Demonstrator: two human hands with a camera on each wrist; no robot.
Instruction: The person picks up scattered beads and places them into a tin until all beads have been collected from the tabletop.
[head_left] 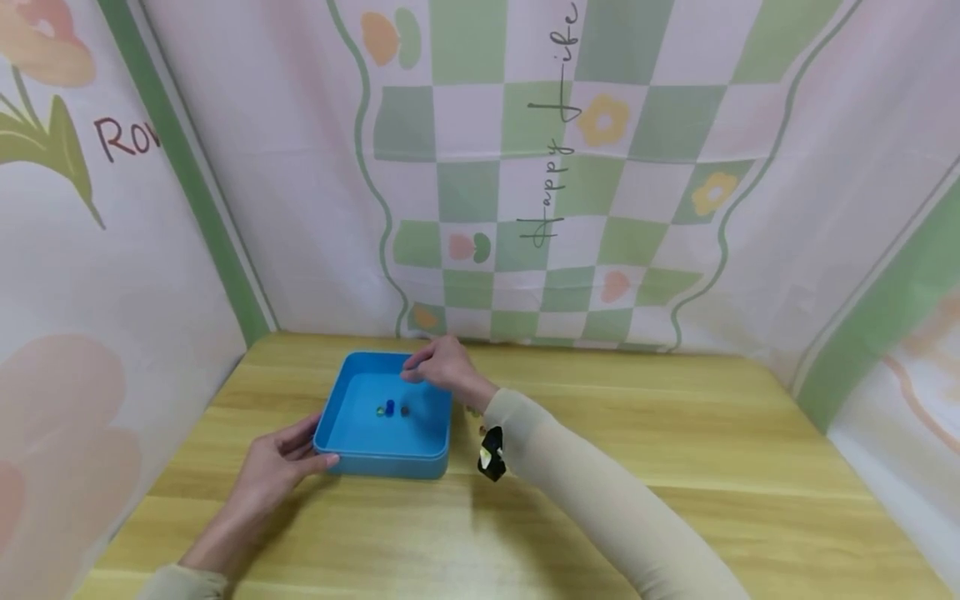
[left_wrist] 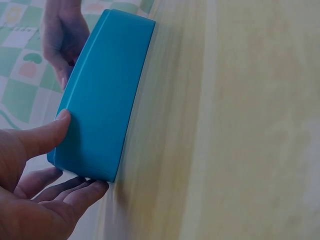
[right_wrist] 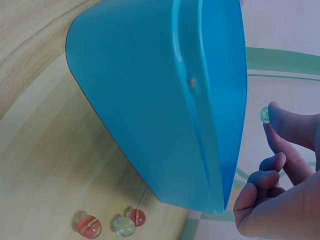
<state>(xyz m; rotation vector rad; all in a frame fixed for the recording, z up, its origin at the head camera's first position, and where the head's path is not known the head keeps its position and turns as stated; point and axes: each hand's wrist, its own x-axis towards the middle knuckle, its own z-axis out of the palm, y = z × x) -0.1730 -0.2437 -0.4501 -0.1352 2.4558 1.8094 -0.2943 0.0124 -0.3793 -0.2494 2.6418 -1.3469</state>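
Note:
A blue square plastic box (head_left: 390,465) stands on the table with its top uncovered. My left hand (head_left: 273,462) holds its near left corner, thumb on the front wall and fingers along the left side. Over the far right part of the box is my right hand (head_left: 444,364). In the right wrist view, its thumb and forefinger pinch a clear green glass marble (right_wrist: 264,115) above the rim, the other fingers curled. On the box floor lie a greenish marble (head_left: 381,412), a small dark blue piece (head_left: 390,407) and a brownish marble (head_left: 405,411).
Outside the box's right wall, the table (head_left: 675,450) bears two red-streaked marbles (right_wrist: 89,226) and a pale green marble (right_wrist: 124,226). The right forearm partly covers that spot in the head view. Printed curtains (head_left: 540,275) hang behind the table and at both sides.

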